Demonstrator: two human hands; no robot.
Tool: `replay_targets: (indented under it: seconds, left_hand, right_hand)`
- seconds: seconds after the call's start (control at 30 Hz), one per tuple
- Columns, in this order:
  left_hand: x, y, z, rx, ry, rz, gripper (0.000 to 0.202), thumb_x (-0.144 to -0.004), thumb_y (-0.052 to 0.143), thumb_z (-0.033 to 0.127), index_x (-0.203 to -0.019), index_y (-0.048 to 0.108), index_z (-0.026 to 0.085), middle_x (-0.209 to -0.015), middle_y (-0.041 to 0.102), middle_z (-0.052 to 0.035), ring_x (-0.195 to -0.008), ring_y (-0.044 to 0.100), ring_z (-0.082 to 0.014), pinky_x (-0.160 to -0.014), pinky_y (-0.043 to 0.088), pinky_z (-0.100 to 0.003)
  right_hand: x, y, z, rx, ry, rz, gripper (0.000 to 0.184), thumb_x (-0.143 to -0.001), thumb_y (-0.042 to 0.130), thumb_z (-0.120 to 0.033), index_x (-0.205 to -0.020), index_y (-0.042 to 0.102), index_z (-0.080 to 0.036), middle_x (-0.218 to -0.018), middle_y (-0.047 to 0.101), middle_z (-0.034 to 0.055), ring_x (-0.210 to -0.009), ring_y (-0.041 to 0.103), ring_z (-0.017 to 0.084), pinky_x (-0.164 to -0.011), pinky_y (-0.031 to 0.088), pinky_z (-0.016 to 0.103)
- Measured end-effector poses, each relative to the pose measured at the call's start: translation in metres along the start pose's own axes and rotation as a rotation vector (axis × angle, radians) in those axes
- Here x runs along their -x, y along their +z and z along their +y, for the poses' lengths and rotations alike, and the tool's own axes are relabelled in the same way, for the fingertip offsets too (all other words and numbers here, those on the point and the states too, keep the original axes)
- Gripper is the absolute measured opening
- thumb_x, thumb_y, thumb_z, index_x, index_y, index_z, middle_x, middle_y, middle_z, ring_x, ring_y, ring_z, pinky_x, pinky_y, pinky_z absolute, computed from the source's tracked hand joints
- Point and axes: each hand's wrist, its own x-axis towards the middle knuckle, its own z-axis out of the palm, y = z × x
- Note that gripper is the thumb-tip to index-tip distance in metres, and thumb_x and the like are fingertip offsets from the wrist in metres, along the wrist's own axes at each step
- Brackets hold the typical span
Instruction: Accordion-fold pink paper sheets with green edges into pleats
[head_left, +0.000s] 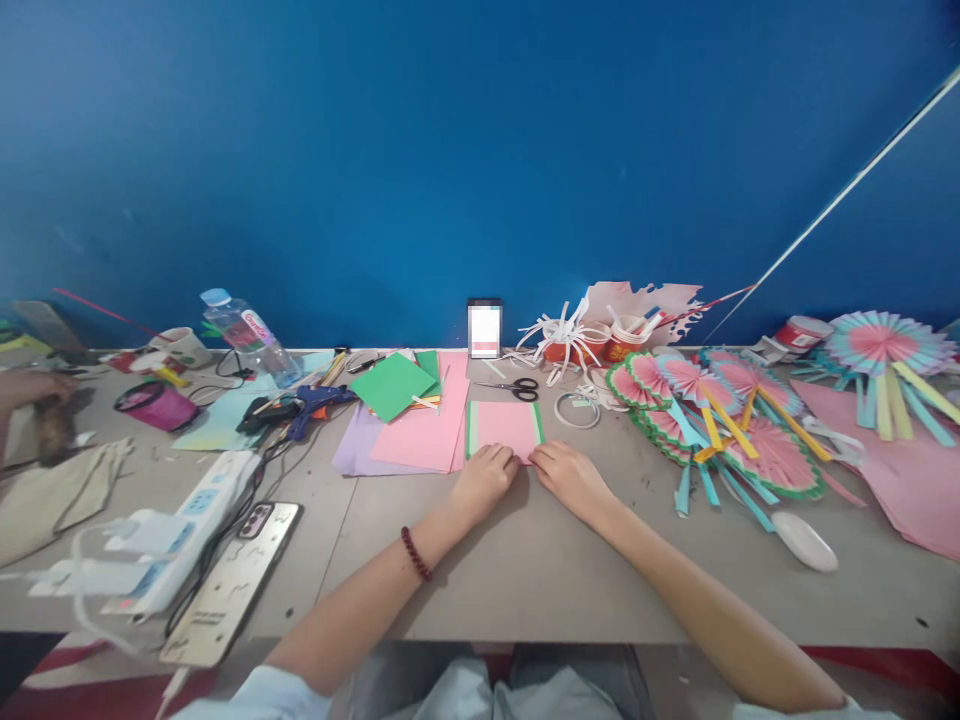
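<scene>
A pink square of paper (pixel 502 425) with green strips along its left and right sides lies flat in front of me. My left hand (pixel 489 474) grips its near edge, fingers bent and drawn together. Close beside it, my right hand (pixel 566 476) has its fingertips pressed on the same edge near the right corner. Just beyond the paper rest black-handled scissors (pixel 523 389), and a pale ring-shaped roll (pixel 577 409) lies to the right. To the left are pink sheets (pixel 420 437), with green paper squares (pixel 394 386) on top.
Folded paper fans (pixel 697 385) and a white oval object (pixel 804 542) occupy the right. On the left are a blue glue gun (pixel 319 403), water bottle (pixel 251 335), power strip (pixel 202 515) and phone (pixel 232 585). Another person's hand (pixel 37 388) shows far left. A blue wall (pixel 480 170) stands behind.
</scene>
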Motion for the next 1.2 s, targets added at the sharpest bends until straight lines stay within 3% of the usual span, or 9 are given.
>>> replay_targets:
  seconds: [0.3,0.47,0.63,0.83,1.2]
  left_hand:
    - [-0.001,-0.002,-0.006,0.110,-0.150,0.118,0.011,-0.091,0.050,0.012,-0.089,0.060,0.016,-0.083,0.063,-0.0036,-0.079,0.059,-0.0180,-0.071,0.044,-0.031]
    - [0.000,-0.007,-0.005,0.214,-0.138,0.214,0.018,-0.096,0.045,0.025,-0.095,0.061,0.016,-0.080,0.064,-0.0046,-0.076,0.060,-0.0178,-0.069,0.046,-0.031]
    - [0.000,-0.015,-0.002,0.353,-0.106,0.303,0.023,-0.098,0.039,0.022,-0.099,0.062,0.016,-0.083,0.065,-0.0059,-0.076,0.060,-0.0163,-0.068,0.049,-0.029]
    - [-0.001,-0.021,0.003,0.440,-0.113,0.419,0.021,-0.098,0.042,0.020,-0.096,0.062,0.015,-0.078,0.063,-0.0047,-0.073,0.058,-0.0152,-0.065,0.049,-0.028]
    - [0.000,-0.023,0.006,0.488,-0.120,0.444,0.017,-0.096,0.044,0.018,-0.099,0.061,0.015,-0.079,0.062,-0.0042,-0.074,0.058,-0.0146,-0.065,0.049,-0.027]
  right_hand:
    - [-0.004,0.000,0.011,-0.369,0.087,0.146,0.016,-0.089,0.053,-0.020,-0.093,0.068,-0.021,-0.094,0.073,0.0044,-0.091,0.063,0.020,-0.085,0.050,0.035]
    - [-0.005,-0.007,0.005,-0.527,0.107,0.264,0.017,-0.089,0.056,-0.030,-0.089,0.071,-0.021,-0.090,0.074,0.0057,-0.088,0.066,0.020,-0.082,0.052,0.036]
    - [-0.003,-0.009,-0.001,-0.760,0.281,0.299,0.028,-0.079,0.068,-0.037,-0.101,0.070,-0.020,-0.097,0.073,0.0073,-0.088,0.067,0.020,-0.084,0.053,0.037]
    - [-0.004,-0.005,-0.001,-1.078,0.382,0.303,0.032,-0.068,0.077,-0.044,-0.085,0.073,-0.017,-0.083,0.074,0.0068,-0.080,0.067,0.020,-0.078,0.054,0.033]
    - [-0.003,-0.008,-0.006,-1.138,0.369,0.347,0.023,-0.071,0.075,-0.037,-0.082,0.076,-0.017,-0.082,0.076,0.0060,-0.077,0.067,0.019,-0.074,0.053,0.028]
